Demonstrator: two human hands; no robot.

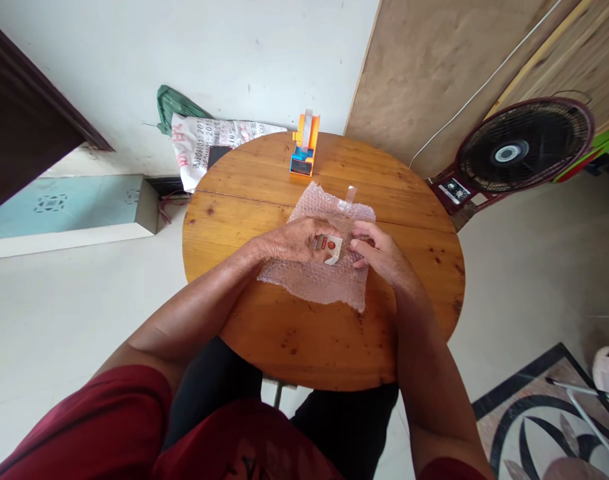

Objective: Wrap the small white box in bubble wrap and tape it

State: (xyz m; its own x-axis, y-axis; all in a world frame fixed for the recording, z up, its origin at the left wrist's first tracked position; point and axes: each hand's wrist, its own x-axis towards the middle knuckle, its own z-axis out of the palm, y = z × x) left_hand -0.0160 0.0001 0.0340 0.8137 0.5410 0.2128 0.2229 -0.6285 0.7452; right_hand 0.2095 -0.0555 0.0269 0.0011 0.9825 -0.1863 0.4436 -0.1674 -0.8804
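Note:
My left hand is wrapped round a small white box with a red round mark, its thumb and fingers on opposite sides. The box is over the middle of a pinkish sheet of bubble wrap, which lies spread on the table. Just right of the box is my right hand, fingers curved and apart, holding nothing that I can see. At the sheet's far edge a strip of clear tape sticks up.
An orange and blue tape dispenser stands at the far side of the round wooden table. A dark red fan is beyond the table on the right. Printed sacks lie behind it on the left, near a pale blue box.

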